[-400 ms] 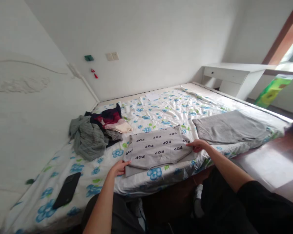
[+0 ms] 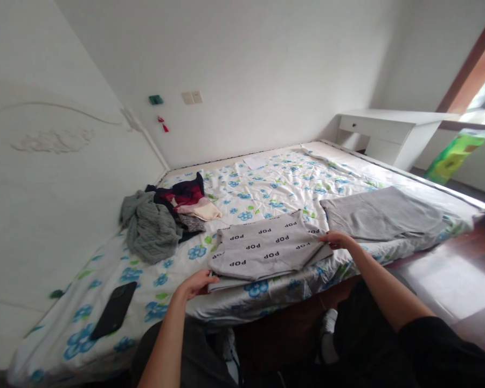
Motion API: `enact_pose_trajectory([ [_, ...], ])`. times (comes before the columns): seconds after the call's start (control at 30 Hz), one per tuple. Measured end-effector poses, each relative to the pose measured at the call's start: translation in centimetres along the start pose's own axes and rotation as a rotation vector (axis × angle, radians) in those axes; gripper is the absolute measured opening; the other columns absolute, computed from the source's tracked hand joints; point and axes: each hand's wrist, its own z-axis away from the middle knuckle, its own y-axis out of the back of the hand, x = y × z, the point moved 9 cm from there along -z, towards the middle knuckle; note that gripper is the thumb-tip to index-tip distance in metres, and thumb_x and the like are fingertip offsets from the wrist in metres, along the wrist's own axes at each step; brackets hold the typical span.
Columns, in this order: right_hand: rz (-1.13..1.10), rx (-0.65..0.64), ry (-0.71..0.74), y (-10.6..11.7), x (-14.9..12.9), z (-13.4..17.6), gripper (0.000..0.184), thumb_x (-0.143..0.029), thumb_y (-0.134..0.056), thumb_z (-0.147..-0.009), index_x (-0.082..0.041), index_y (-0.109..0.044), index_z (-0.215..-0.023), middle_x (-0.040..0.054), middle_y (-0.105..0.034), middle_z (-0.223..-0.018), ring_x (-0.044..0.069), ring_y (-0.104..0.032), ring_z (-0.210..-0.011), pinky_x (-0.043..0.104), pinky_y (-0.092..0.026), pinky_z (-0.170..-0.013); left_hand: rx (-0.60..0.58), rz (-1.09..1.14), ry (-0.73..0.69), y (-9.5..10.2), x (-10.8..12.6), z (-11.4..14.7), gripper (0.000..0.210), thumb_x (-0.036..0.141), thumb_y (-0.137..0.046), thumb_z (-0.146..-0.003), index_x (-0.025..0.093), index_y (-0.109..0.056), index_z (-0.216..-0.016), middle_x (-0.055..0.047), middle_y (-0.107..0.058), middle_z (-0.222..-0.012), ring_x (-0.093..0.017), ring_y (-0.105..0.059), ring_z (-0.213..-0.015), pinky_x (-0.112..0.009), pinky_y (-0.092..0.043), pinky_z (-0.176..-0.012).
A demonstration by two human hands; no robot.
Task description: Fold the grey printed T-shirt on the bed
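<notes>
Left hand (image 2: 198, 284): grip pinched on near left corner of grey POP-print garment (image 2: 262, 248). Right hand (image 2: 339, 240): grip pinched at its right edge. Fabric smooth, roughly rectangular, spread near front edge of blue-flowered bedsheet (image 2: 285, 186). Ribbed grey knitwear (image 2: 383, 215) flat to right; cable-knit garment (image 2: 151, 231) heaped left.

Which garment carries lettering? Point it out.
The POP-printed gray garment, the middle one; the flat ribbed gray garment and the heaped clothes show none.

Short black sleeve (image 2: 436, 347), dark grey trousers (image 2: 203, 350) and pale footwear (image 2: 330, 321)
</notes>
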Motion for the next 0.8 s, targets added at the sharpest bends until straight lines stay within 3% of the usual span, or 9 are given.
enact_pose_trajectory([
  [0.13, 0.298, 0.088, -0.055, 1.1, 0.9, 0.2, 0.037, -0.025, -0.101, -0.073, -0.019, -0.076, -0.1, 0.0063, -0.076, -0.077, 0.028, -0.078, -0.073, 0.04, -0.07, -0.072, 0.275, -0.43, 0.069, 2.8, -1.0, -0.2, 0.049, 0.041, -0.096, -0.052, 0.028, -0.065, -0.087, -0.005, -0.076, -0.077, -0.042, -0.082, -0.096, -0.044, -0.065, -0.078],
  [0.2, 0.482, 0.238, 0.092, 2.1, -1.1, 0.6, 0.046, -0.029, -0.1, -0.075, -0.016, -0.08, -0.115, 0.0136, -0.083, -0.099, 0.035, -0.083, -0.099, 0.043, -0.069, -0.091, 0.422, -0.584, -0.062, 3.7, 1.0, -0.1, 0.044, 0.04, -0.091, -0.06, 0.027, -0.063, -0.092, -0.005, -0.077, -0.086, -0.039, -0.081, -0.102, -0.043, -0.063, -0.086],
  [0.27, 0.586, 0.364, 0.273, 2.4, -3.7, 1.4, 0.051, -0.029, -0.095, -0.082, -0.013, -0.081, -0.128, 0.02, -0.084, -0.12, 0.038, -0.081, -0.121, 0.043, -0.063, -0.108, 0.466, -0.647, -0.268, 2.7, 3.6, 0.2, 0.034, 0.038, -0.084, -0.071, 0.026, -0.063, -0.095, -0.006, -0.078, -0.099, -0.034, -0.078, -0.107, -0.04, -0.06, -0.096],
  [0.33, 0.596, 0.35, 0.421, 1.1, -5.9, 2.2, 0.046, -0.027, -0.089, -0.089, -0.013, -0.083, -0.132, 0.0196, -0.084, -0.127, 0.035, -0.08, -0.124, 0.039, -0.06, -0.112, 0.386, -0.639, -0.472, -0.4, 6.0, 0.4, 0.028, 0.04, -0.08, -0.08, 0.025, -0.067, -0.099, -0.006, -0.078, -0.108, -0.03, -0.076, -0.109, -0.038, -0.057, -0.101],
  [0.4, 0.543, 0.204, 0.53, -1.7, -7.5, 2.9, 0.036, -0.024, -0.082, -0.094, -0.016, -0.086, -0.129, 0.0143, -0.087, -0.118, 0.03, -0.083, -0.113, 0.034, -0.06, -0.105, 0.189, -0.62, -0.602, -5.0, 7.4, 0.3, 0.033, 0.046, -0.084, -0.083, 0.025, -0.073, -0.106, -0.006, -0.078, -0.112, -0.028, -0.074, -0.109, -0.037, -0.057, -0.101],
  [0.47, 0.486, 0.031, 0.604, -5.2, -8.8, 3.8, 0.03, -0.023, -0.077, -0.096, -0.018, -0.088, -0.123, 0.0104, -0.089, -0.107, 0.026, -0.084, -0.102, 0.031, -0.061, -0.095, -0.015, -0.639, -0.65, -9.9, 8.0, 0.2, 0.048, 0.055, -0.091, -0.079, 0.026, -0.079, -0.115, -0.006, -0.079, -0.116, -0.028, -0.073, -0.11, -0.036, -0.056, -0.1],
  [0.53, 0.474, -0.069, 0.655, -8.4, -9.8, 4.8, 0.028, -0.022, -0.074, -0.097, -0.019, -0.089, -0.12, 0.0091, -0.089, -0.102, 0.025, -0.084, -0.097, 0.03, -0.061, -0.091, -0.121, -0.692, -0.676, -13.5, 8.2, 0.0, 0.054, 0.059, -0.096, -0.075, 0.027, -0.084, -0.117, -0.007, -0.081, -0.12, -0.03, -0.073, -0.115, -0.036, -0.054, -0.103],
  [0.67, 0.53, -0.151, 0.717, -12.7, -11.0, 6.3, 0.03, -0.021, -0.073, -0.098, -0.019, -0.089, -0.123, 0.0085, -0.089, -0.106, 0.024, -0.084, -0.1, 0.031, -0.061, -0.095, -0.243, -0.722, -0.636, -16.6, 7.9, -1.0, 0.031, 0.054, -0.081, -0.089, 0.026, -0.088, -0.099, -0.005, -0.084, -0.101, -0.025, -0.075, -0.097, -0.031, -0.052, -0.088],
  [0.8, 0.607, -0.197, 0.713, -14.7, -11.6, 6.5, 0.034, -0.019, -0.071, -0.098, -0.02, -0.089, -0.127, 0.0087, -0.09, -0.113, 0.025, -0.084, -0.104, 0.03, -0.061, -0.099, -0.393, -0.682, -0.574, -16.8, 7.8, -2.1, 0.029, 0.051, -0.078, -0.088, 0.024, -0.088, -0.094, -0.003, -0.084, -0.087, -0.021, -0.073, -0.081, -0.029, -0.048, -0.074],
])
